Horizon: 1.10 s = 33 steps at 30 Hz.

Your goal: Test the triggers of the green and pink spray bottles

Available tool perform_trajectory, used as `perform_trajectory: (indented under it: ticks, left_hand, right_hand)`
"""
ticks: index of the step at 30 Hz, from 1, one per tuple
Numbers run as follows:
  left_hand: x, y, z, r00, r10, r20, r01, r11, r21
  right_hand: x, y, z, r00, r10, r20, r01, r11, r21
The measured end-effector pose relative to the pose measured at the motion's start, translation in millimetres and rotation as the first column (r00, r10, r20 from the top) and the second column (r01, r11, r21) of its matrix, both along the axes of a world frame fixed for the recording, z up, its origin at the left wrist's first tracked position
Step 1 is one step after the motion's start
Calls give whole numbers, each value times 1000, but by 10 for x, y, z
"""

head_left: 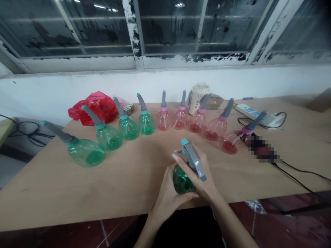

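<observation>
A green spray bottle (182, 181) with a grey and teal spray head (193, 160) is held near the table's front edge. My left hand (168, 191) wraps round its clear green body from the left and below. Around the neck and spray head closes my right hand (204, 170), its fingers partly hiding the collar. Beyond my hands, several green spray bottles (107, 137) stand in a curved row on the left. Several pink spray bottles (198, 122) with grey and pink heads continue the row to the right.
A crumpled red plastic bag (97, 106) lies at the back left. A lidded paper cup (198, 98) stands behind the pink bottles. On the right are a white power strip (258, 115), black cables (297, 168) and a blurred-out dark object (263, 150). A window wall borders the wooden table (77, 193).
</observation>
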State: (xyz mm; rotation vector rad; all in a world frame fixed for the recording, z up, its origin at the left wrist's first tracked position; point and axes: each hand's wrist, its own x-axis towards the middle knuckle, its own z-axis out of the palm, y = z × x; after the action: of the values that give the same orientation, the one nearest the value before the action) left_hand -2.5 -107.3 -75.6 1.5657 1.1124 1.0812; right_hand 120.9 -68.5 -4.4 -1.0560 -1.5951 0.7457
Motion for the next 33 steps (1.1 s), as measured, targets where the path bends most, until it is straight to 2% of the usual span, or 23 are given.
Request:
perform_trajectory:
  ticks: [4,10,14,19,24,27,30,33]
  left_hand:
    - [15,-4,-7,1000,24,-14,-23,1000,21]
    - [9,0,6,999,10,-32,-11,1000,-17]
    - [15,-16,41,999,24,-42,-24,1000,7]
    - [-60,-86,106,992,102,-81,-101,995,14]
    - [-354,-255,119,958,242,-152,-243,970,7]
    - [-617,-381,125,890,416,-186,-422,907,8]
    - [-906,-500,152,759,617,-208,-623,781,40]
    - [-1213,-615,197,636,729,-253,-742,668,59]
  right_hand:
    - [-9,17,-45,999,-35,14,35,999,-4]
    - [0,-9,-22,999,9,-39,-7,999,47]
    - [-8,-21,-28,999,8,-50,-7,1000,26]
    - [-94,-6,-37,996,79,-46,-78,996,34]
    - [-264,-16,-110,974,214,72,-216,976,36]
    - [-350,-74,-211,944,310,113,-313,950,9]
    - [-389,-151,-302,923,351,159,-342,936,-82]
    - [-395,-191,-369,906,378,188,-357,924,-140]
